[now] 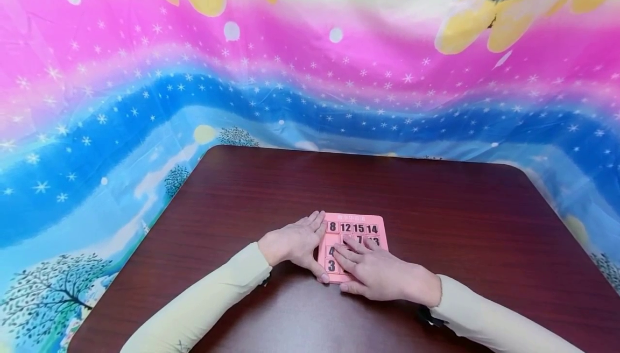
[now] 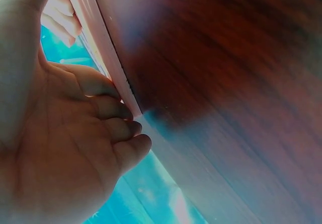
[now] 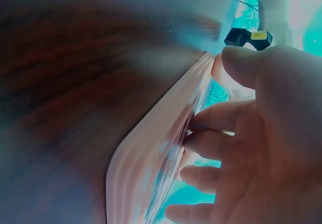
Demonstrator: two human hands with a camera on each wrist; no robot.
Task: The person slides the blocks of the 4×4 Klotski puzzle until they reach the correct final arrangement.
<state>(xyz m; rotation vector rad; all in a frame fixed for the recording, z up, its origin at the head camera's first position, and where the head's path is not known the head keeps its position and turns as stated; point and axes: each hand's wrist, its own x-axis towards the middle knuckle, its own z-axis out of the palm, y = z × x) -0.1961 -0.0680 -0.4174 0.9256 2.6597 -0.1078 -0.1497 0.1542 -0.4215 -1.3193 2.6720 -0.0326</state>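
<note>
A pink number sliding puzzle [image 1: 382, 224] lies flat on the brown table, its black-numbered tiles facing up. Its top row reads 8, 12, 15, 14. My left hand [image 1: 296, 241] lies along the puzzle's left side, fingers extended toward the far corner and thumb at the near-left corner. In the left wrist view, those fingertips meet the pink frame's edge [image 2: 108, 43]. Over the lower right tiles spreads my right hand [image 1: 378, 271], its fingertips on the tile area and its thumb by the near edge. Several middle and lower tiles are hidden beneath it.
The dark wood-grain table [image 1: 465, 218] extends around the puzzle on all sides. Behind and beside it hangs a pink and blue printed cloth [image 1: 300, 89] with snowflakes and trees. A black band piece with a yellow label [image 3: 251, 38] shows at the left wrist.
</note>
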